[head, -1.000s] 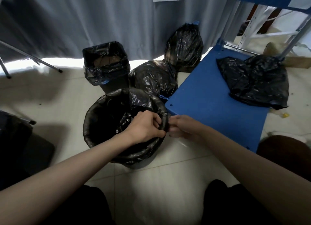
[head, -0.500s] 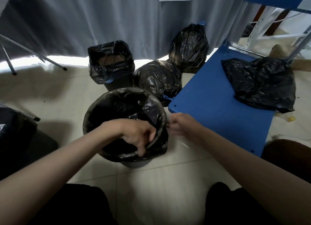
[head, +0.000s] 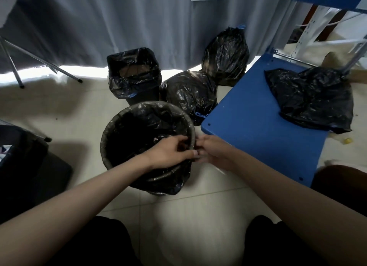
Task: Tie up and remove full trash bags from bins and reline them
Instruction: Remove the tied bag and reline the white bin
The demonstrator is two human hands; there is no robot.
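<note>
Relining step: left hand (head: pixel 170 152) and right hand (head: pixel 213 152) pinched the liner (head: pixel 143 126) at the round bin's (head: pixel 158 193) 3 o'clock rim. Next likely needs snugging slack there.

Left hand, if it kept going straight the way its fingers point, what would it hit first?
Probably the right hand, whose fingertips almost meet the left hand at the round black-lined bin's rim; depth is unclear.

— Where does the light enter this dim room?
— Daylight glares in a blown-out strip under the curtain (head: pixel 119 27), casting soft shadows forward across the floor (head: pixel 178 210).
— And the picture quality?
— Wide-angle bending at the edges, dark corners, slight blur on the right hand (head: pixel 215 153), sheen on the black bags.
</note>
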